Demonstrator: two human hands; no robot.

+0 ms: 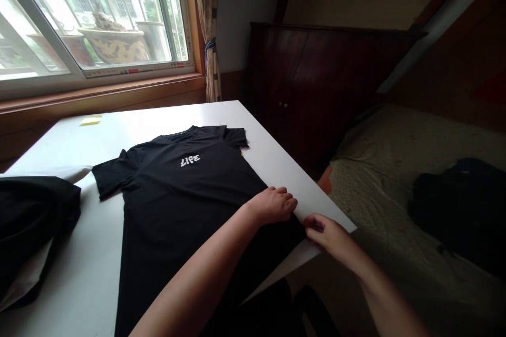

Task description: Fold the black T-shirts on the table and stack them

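Observation:
A black T-shirt (177, 200) with white lettering on its chest lies spread on the white table (272, 152), its collar toward the window. My left hand (275, 203) reaches across the shirt to its right side edge, fingers curled down and closed on the fabric there. Close by, at the lower right corner of the hem, my right hand (322, 229) pinches the cloth between thumb and fingers. The lower part of the shirt is partly hidden behind my left forearm.
Another black garment (35, 216) lies bunched at the table's left. A yellow pad (90, 120) rests near the far edge. Beyond the right edge are a dark red cabinet (316, 73) and a bed (379, 168) with dark clothing (462, 210) on it.

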